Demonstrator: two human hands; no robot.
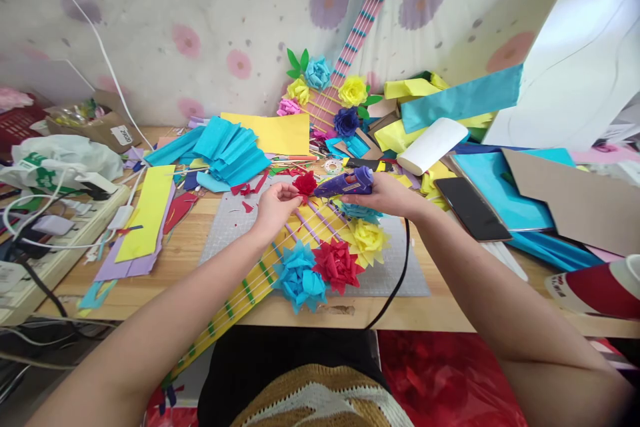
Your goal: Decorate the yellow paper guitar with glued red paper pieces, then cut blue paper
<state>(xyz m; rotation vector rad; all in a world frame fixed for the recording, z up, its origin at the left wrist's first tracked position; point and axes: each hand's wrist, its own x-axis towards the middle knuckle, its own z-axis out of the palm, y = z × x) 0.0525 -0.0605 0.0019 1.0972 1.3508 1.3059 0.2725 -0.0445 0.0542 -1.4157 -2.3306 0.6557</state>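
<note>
My left hand [278,207] pinches a small red paper flower [305,183] above the table. In my right hand [388,195] is a purple hot glue gun [345,183], its nozzle pointing left at the flower; a black cord hangs from it. Below both hands lies a yellow paper guitar [242,293] with purple bars, white strings and green frets, its neck running down off the table's front edge. On its body sit a blue flower [300,276], a larger red flower [338,265] and a yellow flower [369,241]. Another blue flower is partly hidden behind my right hand.
A grey cutting mat [225,220] lies under the guitar. Blue crepe paper [230,152] and yellow strips [148,213] lie left; a phone [473,208], cardboard [575,197] and a red-and-white cup [597,288] are right. A pink paper guitar [357,37] leans on the wall. Power strips [65,260] stand left.
</note>
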